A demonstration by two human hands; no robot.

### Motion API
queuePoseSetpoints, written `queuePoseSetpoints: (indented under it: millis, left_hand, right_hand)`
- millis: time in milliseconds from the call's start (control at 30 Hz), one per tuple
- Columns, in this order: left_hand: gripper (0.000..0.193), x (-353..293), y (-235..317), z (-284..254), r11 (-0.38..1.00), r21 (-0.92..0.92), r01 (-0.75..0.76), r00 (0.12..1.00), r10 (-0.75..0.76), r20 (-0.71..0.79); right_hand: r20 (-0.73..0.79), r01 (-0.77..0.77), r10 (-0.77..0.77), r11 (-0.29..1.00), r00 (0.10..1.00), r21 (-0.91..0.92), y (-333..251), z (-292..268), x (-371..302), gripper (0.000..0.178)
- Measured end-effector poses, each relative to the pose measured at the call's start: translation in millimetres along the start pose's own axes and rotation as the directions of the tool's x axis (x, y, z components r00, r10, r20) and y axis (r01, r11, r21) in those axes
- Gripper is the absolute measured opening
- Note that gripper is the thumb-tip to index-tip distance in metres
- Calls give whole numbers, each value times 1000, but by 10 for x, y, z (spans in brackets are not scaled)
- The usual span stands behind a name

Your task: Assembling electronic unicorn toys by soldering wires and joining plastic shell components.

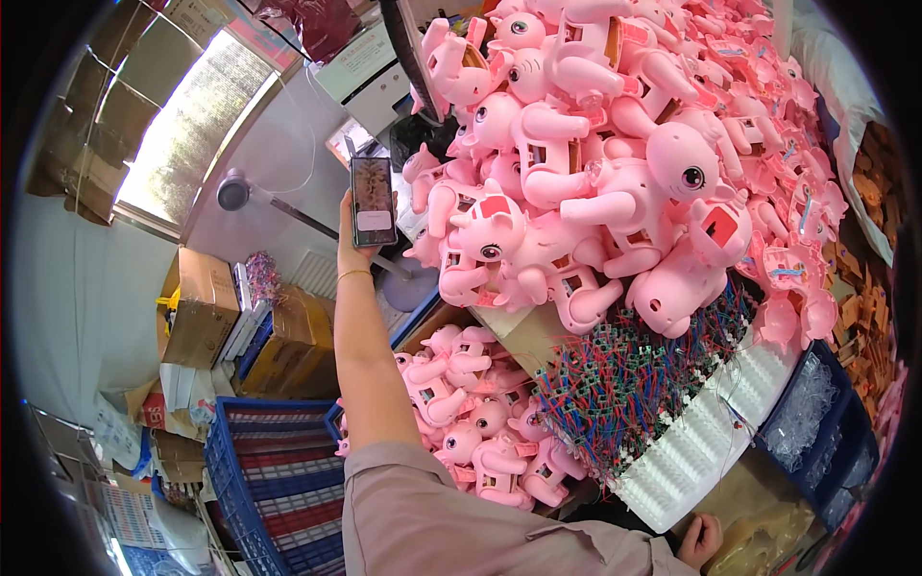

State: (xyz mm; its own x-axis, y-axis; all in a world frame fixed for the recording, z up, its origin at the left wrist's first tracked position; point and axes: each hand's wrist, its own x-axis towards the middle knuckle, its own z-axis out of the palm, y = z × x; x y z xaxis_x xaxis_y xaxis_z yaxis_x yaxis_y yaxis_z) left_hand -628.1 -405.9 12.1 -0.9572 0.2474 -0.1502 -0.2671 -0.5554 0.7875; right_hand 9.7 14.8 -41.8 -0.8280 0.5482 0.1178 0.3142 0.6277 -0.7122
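My left hand (351, 227) is stretched out to the far left, with its fingers wrapped round a dark smartphone (374, 200). The phone is upright, and its lit screen shows a picture. Beyond and to the right of the phone rises a large heap of pink plastic toy unicorn bodies (624, 192), some with open slots in the belly or head. My right hand (702, 540) rests low at the bottom right, fingers curled; whether anything is inside them is hidden. It lies near a white ridged foam tray (687, 432) and a pile of red, blue and green wired parts (634, 374).
More pink toys (480, 422) lie below my left forearm. A blue slatted crate (279, 470) stands at lower left, with cardboard boxes (205, 302) behind it. Blue bins (816, 422) of clear pieces sit at right. A lamp-like stand (233, 191) reaches in near the phone.
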Motion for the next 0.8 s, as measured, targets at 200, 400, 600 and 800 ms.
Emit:
queuePoseSetpoints:
  millis: [200, 400, 600, 800]
  left_hand:
    - [59, 28, -55, -11, 999, -5, -41, 999, 41, -12]
    - [58, 43, -54, -77, 996, 62, -65, 998, 64, 15]
    - [57, 38, -44, -114, 998, 39, -49, 999, 49, -3]
    - [57, 21, -28, -155, 994, 66, -92, 995, 89, 43]
  right_hand:
    - [23, -36, 35, 999, 999, 4, -30, -9, 18, 14]
    - [-8, -46, 46, 999, 999, -7, -80, 3, 30, 14]
    - [-8, -43, 42, 999, 999, -12, -74, 4, 36, 14]
    - [-19, -27, 27, 1000, 999, 2, -76, 11, 35, 14]
